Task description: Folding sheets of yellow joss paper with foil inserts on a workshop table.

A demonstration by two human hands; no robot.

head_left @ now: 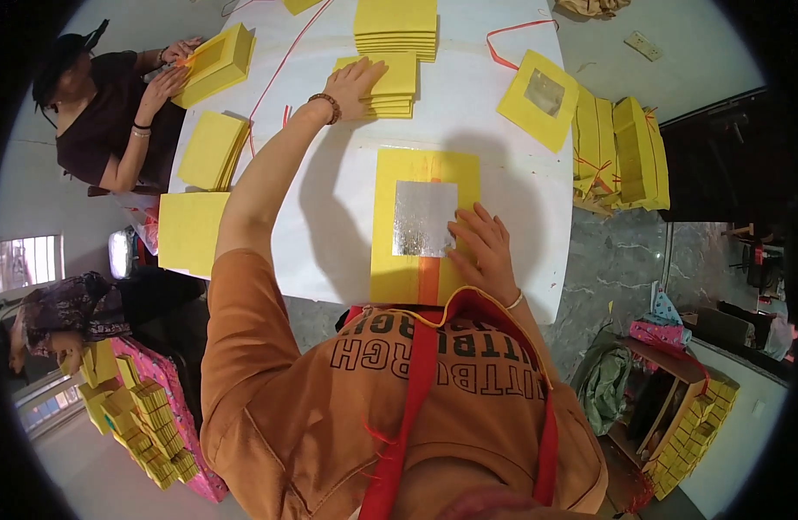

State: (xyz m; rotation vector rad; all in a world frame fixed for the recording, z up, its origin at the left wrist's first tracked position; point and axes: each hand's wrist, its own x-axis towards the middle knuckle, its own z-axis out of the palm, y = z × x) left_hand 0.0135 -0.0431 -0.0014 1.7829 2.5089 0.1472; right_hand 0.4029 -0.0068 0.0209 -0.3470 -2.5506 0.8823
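A yellow cardboard panel (pixel 386 277) lies flat before me, with a silvery square sheet (pixel 421 217) on its middle and an orange strip (pixel 429 282) running down it. My right hand (pixel 486 247) rests at the panel's right side, fingers spread, the tips at the silvery sheet's edge. Farther off, my left hand (pixel 351 87) reaches out and lies with extended fingers on top of a short stack of yellow panels (pixel 395 74). Whether it grips the top panel cannot be made out.
Behind that stack stands a taller yellow stack (pixel 396 26). A yellow panel with a silvery square (pixel 546 100) lies at the right table edge, beside yellow boxes (pixel 633 156). At left, a co-worker (pixel 109 113) handles a yellow box (pixel 221 65); more yellow panels (pixel 210 152) lie nearby.
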